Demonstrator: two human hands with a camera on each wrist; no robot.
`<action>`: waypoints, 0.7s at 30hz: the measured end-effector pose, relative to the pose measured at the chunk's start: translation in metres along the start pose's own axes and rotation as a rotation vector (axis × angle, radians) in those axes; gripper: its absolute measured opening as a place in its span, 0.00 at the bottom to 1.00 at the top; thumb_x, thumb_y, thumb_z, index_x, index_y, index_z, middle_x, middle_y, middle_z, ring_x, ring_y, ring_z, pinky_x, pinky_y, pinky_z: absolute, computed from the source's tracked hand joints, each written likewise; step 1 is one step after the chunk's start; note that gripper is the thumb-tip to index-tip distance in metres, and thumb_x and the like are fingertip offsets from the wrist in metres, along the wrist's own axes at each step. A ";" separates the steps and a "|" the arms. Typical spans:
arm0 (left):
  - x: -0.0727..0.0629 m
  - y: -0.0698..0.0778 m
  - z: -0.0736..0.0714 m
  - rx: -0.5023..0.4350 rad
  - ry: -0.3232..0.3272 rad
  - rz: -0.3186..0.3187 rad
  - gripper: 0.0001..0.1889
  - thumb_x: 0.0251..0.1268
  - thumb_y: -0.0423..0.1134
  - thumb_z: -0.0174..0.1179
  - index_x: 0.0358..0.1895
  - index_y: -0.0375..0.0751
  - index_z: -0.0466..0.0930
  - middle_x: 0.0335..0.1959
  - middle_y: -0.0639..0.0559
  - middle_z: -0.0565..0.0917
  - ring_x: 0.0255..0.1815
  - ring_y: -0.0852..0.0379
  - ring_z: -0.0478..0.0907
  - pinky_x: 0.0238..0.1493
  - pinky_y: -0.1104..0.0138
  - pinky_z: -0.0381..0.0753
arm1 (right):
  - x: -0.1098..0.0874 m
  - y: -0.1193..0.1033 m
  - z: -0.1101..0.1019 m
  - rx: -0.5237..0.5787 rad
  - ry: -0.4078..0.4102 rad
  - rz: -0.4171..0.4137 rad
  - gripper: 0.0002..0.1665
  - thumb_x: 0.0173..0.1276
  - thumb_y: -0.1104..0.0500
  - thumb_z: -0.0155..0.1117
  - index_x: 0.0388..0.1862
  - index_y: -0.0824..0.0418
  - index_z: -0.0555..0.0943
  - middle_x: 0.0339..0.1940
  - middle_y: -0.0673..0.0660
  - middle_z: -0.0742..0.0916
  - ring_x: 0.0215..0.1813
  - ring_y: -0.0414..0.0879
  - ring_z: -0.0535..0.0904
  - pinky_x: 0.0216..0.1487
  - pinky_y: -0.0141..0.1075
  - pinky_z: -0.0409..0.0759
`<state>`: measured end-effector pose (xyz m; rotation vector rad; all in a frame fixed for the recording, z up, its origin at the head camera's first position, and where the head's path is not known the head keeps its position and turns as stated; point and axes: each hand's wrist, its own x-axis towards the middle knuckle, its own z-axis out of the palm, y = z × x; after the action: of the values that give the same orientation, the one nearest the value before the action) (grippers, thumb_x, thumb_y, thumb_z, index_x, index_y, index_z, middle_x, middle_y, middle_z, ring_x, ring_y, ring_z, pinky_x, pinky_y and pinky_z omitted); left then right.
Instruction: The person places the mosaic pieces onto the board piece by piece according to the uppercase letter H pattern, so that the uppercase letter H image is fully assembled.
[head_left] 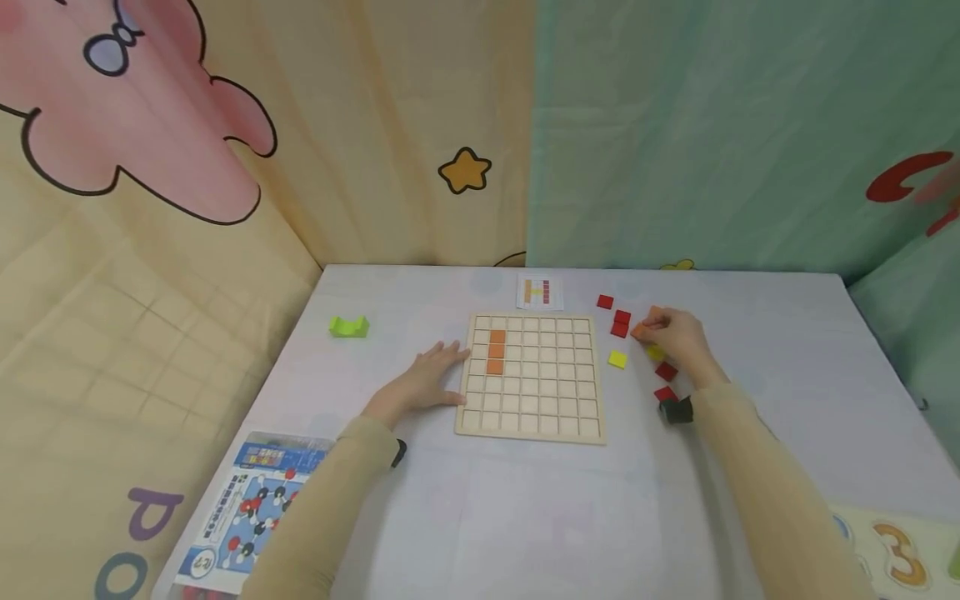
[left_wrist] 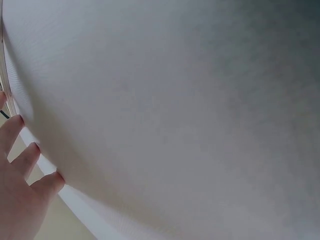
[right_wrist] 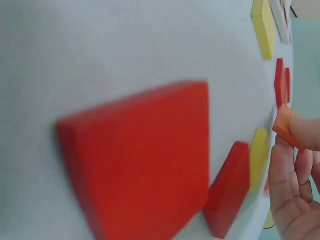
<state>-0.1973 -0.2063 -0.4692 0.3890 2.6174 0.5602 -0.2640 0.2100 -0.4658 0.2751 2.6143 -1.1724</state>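
A wooden grid board (head_left: 547,386) lies on the table, with three orange tiles (head_left: 496,351) in a column near its left side. My left hand (head_left: 422,382) has its fingers spread, with fingertips at the board's left edge. Right of the board, my right hand (head_left: 681,337) pinches an orange tile (right_wrist: 284,122) between thumb and fingers. Loose red tiles (head_left: 605,302) and yellow tiles (head_left: 617,359) lie around that hand, some partly hidden under it. One red tile (right_wrist: 145,155) looms large in the right wrist view.
Behind the board is a small pattern card (head_left: 540,292) with coloured squares. A green curved piece (head_left: 349,327) stands at the back left. Front left is a printed package (head_left: 255,508); front right, a board with numbers (head_left: 900,554). Curtains hang behind the table.
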 end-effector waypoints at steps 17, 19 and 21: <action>-0.002 0.000 -0.002 0.010 -0.004 -0.036 0.47 0.59 0.52 0.68 0.79 0.51 0.52 0.82 0.47 0.45 0.83 0.44 0.34 0.80 0.46 0.36 | -0.049 -0.085 0.092 0.140 -0.191 -0.173 0.17 0.65 0.52 0.70 0.47 0.61 0.83 0.42 0.59 0.87 0.44 0.50 0.80 0.45 0.33 0.79; -0.001 -0.001 -0.001 0.018 -0.008 -0.034 0.48 0.59 0.53 0.68 0.79 0.52 0.51 0.82 0.48 0.45 0.83 0.45 0.34 0.80 0.47 0.36 | -0.053 -0.091 0.104 0.148 -0.202 -0.185 0.16 0.64 0.53 0.71 0.47 0.61 0.83 0.41 0.58 0.87 0.44 0.48 0.79 0.44 0.32 0.78; 0.001 -0.001 -0.001 0.018 -0.007 -0.014 0.47 0.59 0.53 0.68 0.79 0.51 0.51 0.82 0.47 0.45 0.83 0.44 0.34 0.80 0.46 0.37 | -0.056 -0.094 0.116 0.142 -0.207 -0.197 0.15 0.64 0.53 0.71 0.45 0.60 0.84 0.40 0.57 0.87 0.43 0.47 0.80 0.43 0.32 0.78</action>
<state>-0.1988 -0.2074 -0.4694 0.3779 2.6177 0.5302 -0.2183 0.0574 -0.4559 -0.0769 2.4246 -1.3741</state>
